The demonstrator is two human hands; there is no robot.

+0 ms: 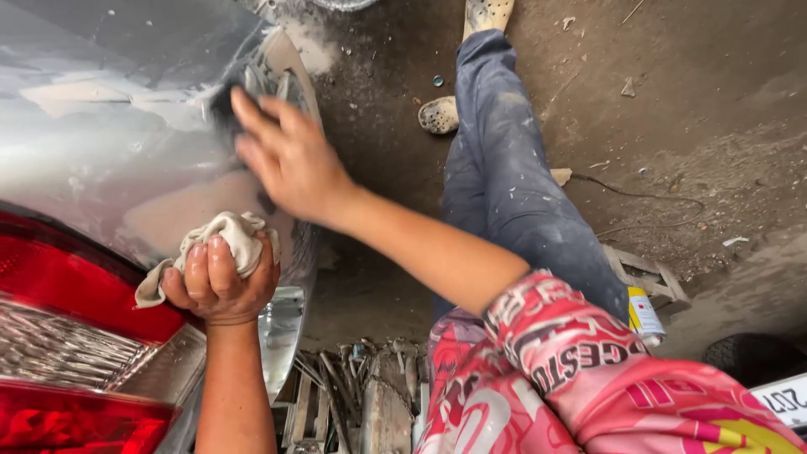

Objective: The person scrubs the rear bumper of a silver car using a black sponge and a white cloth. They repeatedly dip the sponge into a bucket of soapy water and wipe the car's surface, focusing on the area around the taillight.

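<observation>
Against the silver car panel [101, 160], far left: right hand [290, 160] pressed flat, fingers spread over a dark sanding pad [225, 108], which shows only at the fingertips. Pad lies on a patch of pale filler [109, 99]. Nearer, left hand [220, 282] clenched around a crumpled beige rag [227, 240], knuckles close to the panel, just right of the red tail light [59, 277]. On the dirt floor [706, 101] to the right: a low wooden stool [651, 277] with a spray can [645, 313] beside it.

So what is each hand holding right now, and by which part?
The left hand grips a crumpled beige cloth rag, bunched in its fist. The right hand presses a dark pad under its fingertips.
</observation>
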